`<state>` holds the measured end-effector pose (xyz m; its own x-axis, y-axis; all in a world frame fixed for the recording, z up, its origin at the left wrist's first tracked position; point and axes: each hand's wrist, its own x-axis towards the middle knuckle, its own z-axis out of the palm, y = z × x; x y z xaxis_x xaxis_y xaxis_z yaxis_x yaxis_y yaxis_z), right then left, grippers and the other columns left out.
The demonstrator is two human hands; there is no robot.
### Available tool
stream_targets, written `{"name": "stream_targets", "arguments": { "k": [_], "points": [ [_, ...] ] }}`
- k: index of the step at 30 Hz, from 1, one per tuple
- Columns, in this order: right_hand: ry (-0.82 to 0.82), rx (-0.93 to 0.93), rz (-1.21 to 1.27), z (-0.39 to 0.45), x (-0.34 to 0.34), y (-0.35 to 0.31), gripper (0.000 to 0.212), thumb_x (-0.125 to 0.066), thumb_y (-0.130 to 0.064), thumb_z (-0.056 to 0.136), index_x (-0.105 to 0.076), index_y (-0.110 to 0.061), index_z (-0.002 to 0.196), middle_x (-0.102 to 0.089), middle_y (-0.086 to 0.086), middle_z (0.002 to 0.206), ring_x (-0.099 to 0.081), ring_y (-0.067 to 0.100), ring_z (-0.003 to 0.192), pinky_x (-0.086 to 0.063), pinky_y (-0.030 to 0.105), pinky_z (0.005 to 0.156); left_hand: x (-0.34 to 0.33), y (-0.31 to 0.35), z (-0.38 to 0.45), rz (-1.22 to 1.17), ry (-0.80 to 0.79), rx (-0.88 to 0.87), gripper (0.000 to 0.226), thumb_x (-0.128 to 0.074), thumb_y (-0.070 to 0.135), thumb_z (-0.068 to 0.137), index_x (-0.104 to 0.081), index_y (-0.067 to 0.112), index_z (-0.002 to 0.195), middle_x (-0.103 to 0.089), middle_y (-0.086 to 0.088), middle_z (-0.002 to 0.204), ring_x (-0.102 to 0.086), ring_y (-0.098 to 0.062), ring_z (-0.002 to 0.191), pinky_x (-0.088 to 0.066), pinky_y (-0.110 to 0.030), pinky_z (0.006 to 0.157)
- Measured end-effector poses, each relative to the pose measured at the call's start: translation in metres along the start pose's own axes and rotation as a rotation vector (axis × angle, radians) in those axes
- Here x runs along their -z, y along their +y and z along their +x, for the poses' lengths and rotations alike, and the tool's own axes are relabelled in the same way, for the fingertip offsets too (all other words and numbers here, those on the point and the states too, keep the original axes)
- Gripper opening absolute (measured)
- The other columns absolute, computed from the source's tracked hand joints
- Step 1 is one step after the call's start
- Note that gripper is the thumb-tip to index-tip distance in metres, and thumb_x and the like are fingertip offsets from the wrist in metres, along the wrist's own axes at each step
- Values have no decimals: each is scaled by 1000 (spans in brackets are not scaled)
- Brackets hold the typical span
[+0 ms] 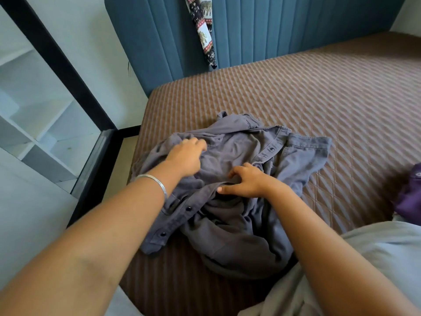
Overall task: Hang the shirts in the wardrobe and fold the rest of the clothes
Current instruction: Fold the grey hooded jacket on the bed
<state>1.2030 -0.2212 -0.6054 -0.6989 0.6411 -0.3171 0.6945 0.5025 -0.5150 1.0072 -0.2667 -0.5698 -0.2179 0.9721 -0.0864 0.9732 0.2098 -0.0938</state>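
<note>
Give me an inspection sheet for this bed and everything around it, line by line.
Surface: bed with a brown quilted cover, mostly bare at the far side.
Job's things: grey shirt with snap buttons, crumpled near the bed's near edge, not yet on a hanger.
Clutter: purple garment at the right edge, partly out of frame; patterned elephant-print cloth hanging over the blue headboard.
Grippers: left hand, with a bracelet on its wrist, rests on the shirt; right hand has its fingers curled into the shirt's fabric.
Cables: nothing seen.
Surroundings: white shelving at left behind a dark frame; no hanger seen.
</note>
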Motion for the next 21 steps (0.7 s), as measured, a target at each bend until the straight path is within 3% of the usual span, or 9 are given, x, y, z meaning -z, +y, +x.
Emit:
{"name": "stream_targets", "arguments": {
  "k": [4,8,10,12,14,15,16,18,21],
  "points": [
    [-17,-108,-168,-1,-16,6,102,-50,-84,69,-23,-28,151,5,10,161,-6,38,146,-15,54,114,-36,0,-10,103,-416,199,87,-59,55,86,-8,32,154,-1,-10,160,-23,-41,140,-29,-51,110],
    [-122,-153,-203,-4,-13,4,113,-63,-76,68,-10,-25,154,-7,16,158,-10,42,143,-23,53,112,-33,2,-16,117,-544,251,107,-64,54,80,11,32,153,4,-11,159,-23,-43,139,-38,-52,105],
    [-178,-132,-214,-8,-6,-1,104,-68,-71,69,-28,-16,147,-29,14,146,-30,38,135,-36,48,105,-24,12,-23,148,-538,174,104,-67,50,80,1,22,154,-15,-16,155,-36,-40,133,-43,-45,96],
    [-294,-113,-196,-13,5,-5,75,-72,-67,69,-56,-11,116,-53,8,117,-54,27,105,-47,37,86,-15,18,-32,146,-579,57,83,-68,43,81,-26,15,147,-40,-15,141,-52,-34,115,-49,-38,81],
    [-419,-105,-184,-20,17,-8,53,-77,-60,68,-59,-11,78,-58,1,80,-55,18,72,-46,31,68,-3,14,-36,-93,-698,29,66,-74,34,81,-42,19,136,-52,-6,125,-59,-27,94,-53,-33,63],
    [-466,-110,-200,-22,23,-8,54,-78,-59,67,-60,-9,76,-57,1,73,-53,17,66,-46,30,64,4,10,-37,-290,-743,25,60,-77,29,80,-49,20,132,-55,-3,117,-60,-25,87,-53,-30,58],
    [-492,-114,-221,-25,25,-7,57,-78,-60,66,-63,-8,84,-58,1,73,-53,17,65,-46,29,63,9,6,-39,-490,-734,21,51,-78,24,80,-56,20,126,-60,-3,110,-61,-22,82,-52,-27,55],
    [-482,-81,-225,-28,25,-7,66,-79,-59,66,-62,-10,107,-61,1,83,-56,18,72,-47,27,62,17,-7,-44,-769,-483,60,30,-77,19,81,-65,19,109,-69,-5,97,-65,-18,76,-49,-23,54],
    [-372,64,-125,-31,14,-17,82,-78,-58,68,-46,-21,134,-53,-4,127,-55,20,112,-49,34,91,21,-27,-49,-569,16,240,18,-70,14,82,-65,20,98,-68,-6,104,-65,-24,99,-50,-28,77]
  ]
}}
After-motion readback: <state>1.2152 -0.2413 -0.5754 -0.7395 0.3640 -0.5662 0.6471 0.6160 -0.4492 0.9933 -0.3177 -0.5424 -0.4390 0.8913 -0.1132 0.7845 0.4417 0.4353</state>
